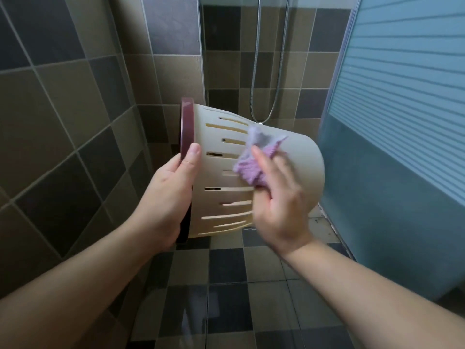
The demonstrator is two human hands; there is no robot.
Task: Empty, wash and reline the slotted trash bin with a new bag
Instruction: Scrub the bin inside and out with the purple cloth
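Observation:
A cream slotted trash bin [226, 127] with a dark red rim [187, 127] is held sideways in the air, its mouth facing left and its closed base to the right. My left hand [171, 192] grips the rim, thumb on the outer wall. My right hand [279, 200] holds a crumpled purple cloth [251, 165] and presses it against the bin's side near the base. The bin's inside is hidden from view.
Brown and grey tiled walls stand close on the left and behind. A shower hose [274, 102] hangs on the back wall. A frosted blue glass door [392, 122] stands at the right. The tiled floor [226, 285] below looks wet.

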